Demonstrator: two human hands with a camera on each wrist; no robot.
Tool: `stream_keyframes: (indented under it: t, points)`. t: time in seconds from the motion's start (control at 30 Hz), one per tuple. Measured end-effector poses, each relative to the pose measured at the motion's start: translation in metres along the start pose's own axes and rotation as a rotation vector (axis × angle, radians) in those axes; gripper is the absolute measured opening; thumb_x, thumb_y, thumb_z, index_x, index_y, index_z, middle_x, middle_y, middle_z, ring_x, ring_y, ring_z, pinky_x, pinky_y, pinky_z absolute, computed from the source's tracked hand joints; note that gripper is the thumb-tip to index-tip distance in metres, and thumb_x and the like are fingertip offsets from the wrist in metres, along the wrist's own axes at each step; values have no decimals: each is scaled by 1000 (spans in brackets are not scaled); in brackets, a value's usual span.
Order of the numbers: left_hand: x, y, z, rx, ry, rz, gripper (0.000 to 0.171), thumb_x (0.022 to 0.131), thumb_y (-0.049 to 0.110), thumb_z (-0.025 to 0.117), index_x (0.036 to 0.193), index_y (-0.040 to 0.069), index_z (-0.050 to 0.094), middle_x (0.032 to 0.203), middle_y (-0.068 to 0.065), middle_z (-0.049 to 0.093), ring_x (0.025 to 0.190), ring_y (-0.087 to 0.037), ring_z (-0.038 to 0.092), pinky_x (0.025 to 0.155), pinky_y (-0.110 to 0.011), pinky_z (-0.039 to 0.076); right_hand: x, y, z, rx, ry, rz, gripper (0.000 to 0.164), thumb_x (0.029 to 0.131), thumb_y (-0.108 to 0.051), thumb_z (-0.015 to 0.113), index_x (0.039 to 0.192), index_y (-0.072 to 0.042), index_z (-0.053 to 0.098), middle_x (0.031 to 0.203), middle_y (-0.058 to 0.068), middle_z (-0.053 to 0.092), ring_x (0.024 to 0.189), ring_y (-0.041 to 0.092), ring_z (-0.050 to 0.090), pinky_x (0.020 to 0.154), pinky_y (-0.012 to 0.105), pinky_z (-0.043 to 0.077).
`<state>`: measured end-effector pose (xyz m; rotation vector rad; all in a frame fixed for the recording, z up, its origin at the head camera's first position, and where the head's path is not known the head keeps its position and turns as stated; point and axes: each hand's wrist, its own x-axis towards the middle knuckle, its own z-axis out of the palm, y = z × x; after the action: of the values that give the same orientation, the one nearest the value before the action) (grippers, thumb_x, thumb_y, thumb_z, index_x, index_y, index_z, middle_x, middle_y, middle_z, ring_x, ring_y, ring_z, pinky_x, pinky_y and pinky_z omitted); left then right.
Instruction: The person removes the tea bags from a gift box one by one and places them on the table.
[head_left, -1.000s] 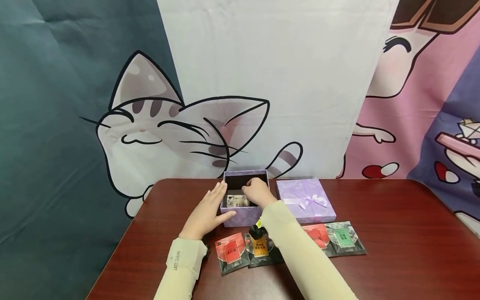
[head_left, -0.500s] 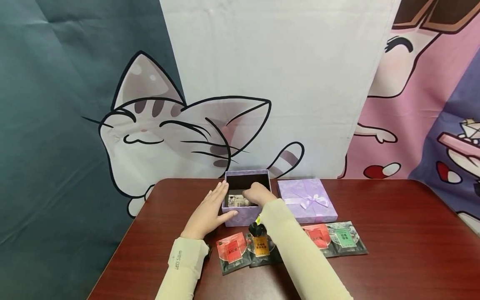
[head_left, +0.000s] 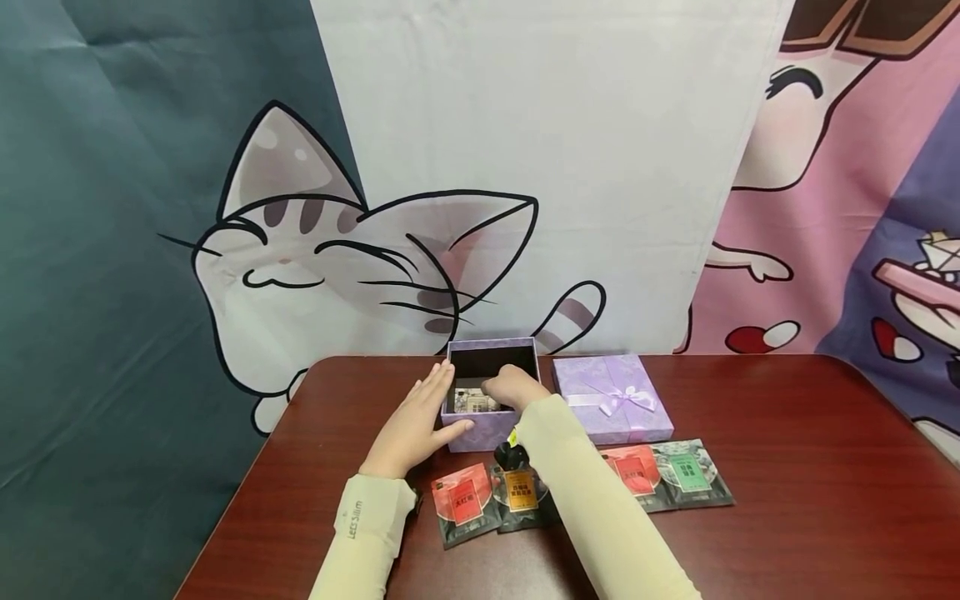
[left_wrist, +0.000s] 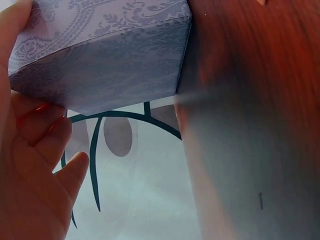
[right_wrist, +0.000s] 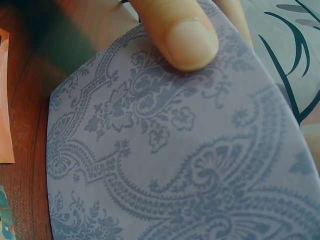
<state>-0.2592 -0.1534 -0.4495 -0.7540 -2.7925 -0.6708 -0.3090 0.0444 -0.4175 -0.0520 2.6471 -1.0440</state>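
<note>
A purple patterned gift box (head_left: 487, 431) stands without its lid at the back of the table. My left hand (head_left: 411, 425) lies against its left side with fairly straight fingers, while its thumb (right_wrist: 187, 42) rests on the front wall. Over the box's right part, my right hand (head_left: 516, 387) reaches down inside. Its fingertips are hidden in the box, so I cannot tell what they hold. Beside that hand, a beige packet with dark print (head_left: 474, 402) lies in the box. From the left wrist view, the box (left_wrist: 115, 65) shows its patterned walls close to the left fingers.
The matching purple lid (head_left: 613, 400) with a ribbon bow sits right of the box. In front lie several sachets, including a red one (head_left: 463, 502), an orange-labelled one (head_left: 521, 492) and a green-labelled one (head_left: 688, 473). A printed cloth (head_left: 585, 167) hangs behind the table (head_left: 810, 500).
</note>
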Motion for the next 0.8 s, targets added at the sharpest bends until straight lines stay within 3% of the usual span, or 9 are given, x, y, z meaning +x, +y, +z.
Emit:
stream_keyframes:
  t: [0.27,0.53,0.8]
  points:
    - [1,-2,2,1,-2,-6,90,94,53,67,159,3,29,167,-9,22,154,-23,17,123,-49,18,0,0,0,16,-41,15,52,97,-24,59,136,10,56,138,23,58,113,31,59,100,47,49]
    - [0,-1,0,-4,10,8,91,93,49,70,159,2,29,167,-11,23,154,-26,19,123,-50,19,1,0,0,33,-41,14,52,97,-25,59,136,11,56,136,24,59,114,33,60,99,48,50]
    - [1,-1,1,-7,9,4,90,94,49,70,159,1,29,167,-12,24,154,-27,19,123,-52,20,-1,0,-1,71,-69,-1,58,98,-25,58,142,12,48,143,26,53,127,39,55,106,52,46]
